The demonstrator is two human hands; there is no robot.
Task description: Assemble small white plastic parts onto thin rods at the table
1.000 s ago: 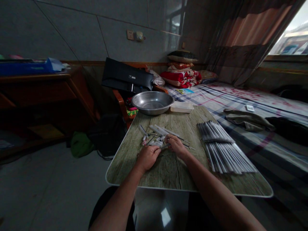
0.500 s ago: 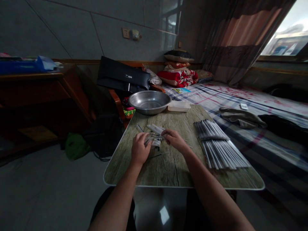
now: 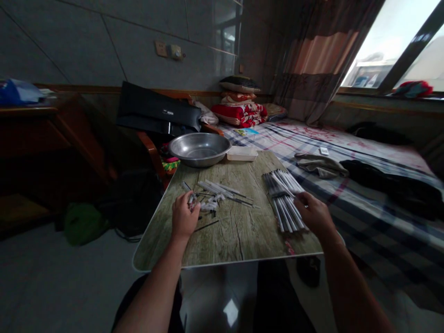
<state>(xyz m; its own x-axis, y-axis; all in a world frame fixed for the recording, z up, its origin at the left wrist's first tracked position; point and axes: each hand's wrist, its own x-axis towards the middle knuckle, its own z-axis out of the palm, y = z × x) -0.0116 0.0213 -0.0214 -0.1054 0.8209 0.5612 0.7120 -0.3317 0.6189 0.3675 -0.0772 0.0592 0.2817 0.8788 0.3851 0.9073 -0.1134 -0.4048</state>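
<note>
The wood-grain table (image 3: 239, 231) has bare room along its near edge. The right hand (image 3: 314, 213) has swung away from the middle to the grey stick bundle (image 3: 282, 199) at the right edge, fingers curled onto it. The left hand (image 3: 184, 216), loosely curled, rests on the small loose pieces (image 3: 208, 203).

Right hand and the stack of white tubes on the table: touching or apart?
Touching. In the head view the right hand lies on the near right part of the stack of white tubes, its fingers overlapping the tubes with no gap showing.
</note>
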